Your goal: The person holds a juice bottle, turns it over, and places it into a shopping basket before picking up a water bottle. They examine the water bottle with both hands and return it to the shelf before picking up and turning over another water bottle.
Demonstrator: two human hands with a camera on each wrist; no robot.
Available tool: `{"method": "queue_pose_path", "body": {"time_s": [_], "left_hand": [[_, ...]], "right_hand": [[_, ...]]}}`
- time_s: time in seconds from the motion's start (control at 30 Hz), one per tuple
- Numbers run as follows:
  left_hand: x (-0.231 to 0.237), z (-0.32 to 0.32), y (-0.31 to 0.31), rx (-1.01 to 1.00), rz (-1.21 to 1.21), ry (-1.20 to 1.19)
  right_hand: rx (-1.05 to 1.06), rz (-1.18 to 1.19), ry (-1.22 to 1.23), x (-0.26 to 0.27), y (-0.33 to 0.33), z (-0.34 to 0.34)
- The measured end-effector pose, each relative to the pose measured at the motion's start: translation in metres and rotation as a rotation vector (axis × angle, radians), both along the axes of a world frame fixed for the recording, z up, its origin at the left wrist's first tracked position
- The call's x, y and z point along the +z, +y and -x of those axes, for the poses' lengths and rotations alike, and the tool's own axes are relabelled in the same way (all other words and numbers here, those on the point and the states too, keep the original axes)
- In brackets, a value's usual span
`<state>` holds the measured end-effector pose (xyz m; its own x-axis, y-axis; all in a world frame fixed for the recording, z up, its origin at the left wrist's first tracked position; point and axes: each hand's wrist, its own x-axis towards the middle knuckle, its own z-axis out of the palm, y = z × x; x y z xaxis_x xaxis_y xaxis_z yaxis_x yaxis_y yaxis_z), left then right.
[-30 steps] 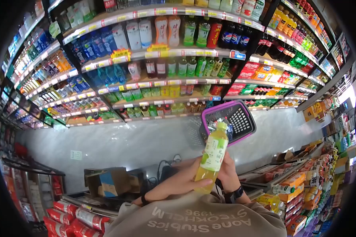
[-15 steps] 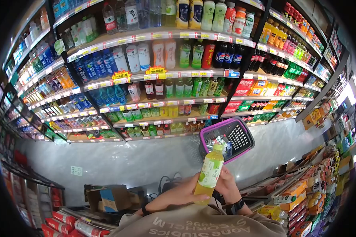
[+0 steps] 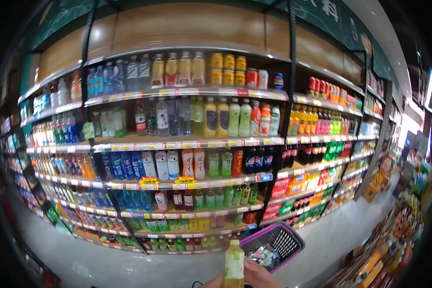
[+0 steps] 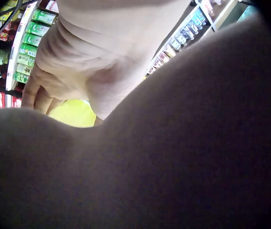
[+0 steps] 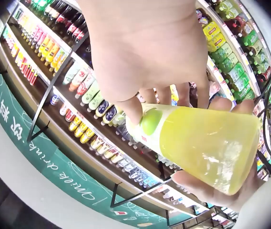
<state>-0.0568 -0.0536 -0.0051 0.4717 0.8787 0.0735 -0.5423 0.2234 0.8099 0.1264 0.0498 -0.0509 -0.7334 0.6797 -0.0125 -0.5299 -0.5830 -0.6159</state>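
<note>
Yellow-filled bottle (image 5: 207,145) in left hand (image 4: 90,67), right hand (image 5: 147,52); purple-rimmed basket (image 3: 287,238) part-filled, contents (image 3: 265,254) blurred.

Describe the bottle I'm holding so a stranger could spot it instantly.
Face the drink shelves; right of centre at their foot sits a purple-rimmed basket. Just left, nearer you, is the yellow bottle, white label with green fruit. Unlike those shelved, it's held by the left hand and right hand.

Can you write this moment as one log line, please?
left hand: grips yellow bottle | right hand: holds same bottle | basket: items inside | shelves: stocked with drinks
</note>
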Motion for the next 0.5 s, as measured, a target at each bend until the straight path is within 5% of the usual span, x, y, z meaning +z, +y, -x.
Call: {"method": "queue_pose_path", "body": {"time_s": [0.03, 0.07, 0.13, 0.17, 0.3, 0.37, 0.43, 0.5], "left_hand": [[0.003, 0.002, -0.006, 0.001, 0.068, -0.082], [-0.006, 0.01, -0.001, 0.031, 0.026, 0.096], [-0.051, 0.025, 0.013, 0.096, -0.019, 0.391], [-0.048, 0.028, 0.012, 0.148, -0.021, 0.323], [-0.041, 0.039, 0.001, 0.195, 0.057, 0.176], [-0.007, 0.044, -0.006, 0.289, -0.048, 0.319], [-0.028, 0.045, -0.007, 0.351, -0.141, 0.43], [-0.011, 0.048, -0.014, 0.316, -0.029, 0.515]], "right_hand": [[0.048, -0.033, -0.044, 0.004, 0.001, 0.002], [0.124, -0.101, -0.034, 0.017, 0.004, 0.008], [0.03, -0.247, -0.348, 0.011, 0.004, 0.007], [-0.023, -0.467, -0.442, 0.01, 0.006, 0.007], [0.051, -0.536, -0.365, 0.036, -0.008, 0.009], [0.112, -0.473, -0.232, 0.037, -0.015, 0.012], [0.137, -0.494, -0.224, 0.033, -0.023, 0.012], [0.103, -0.483, -0.28, 0.028, -0.027, 0.013]]}}
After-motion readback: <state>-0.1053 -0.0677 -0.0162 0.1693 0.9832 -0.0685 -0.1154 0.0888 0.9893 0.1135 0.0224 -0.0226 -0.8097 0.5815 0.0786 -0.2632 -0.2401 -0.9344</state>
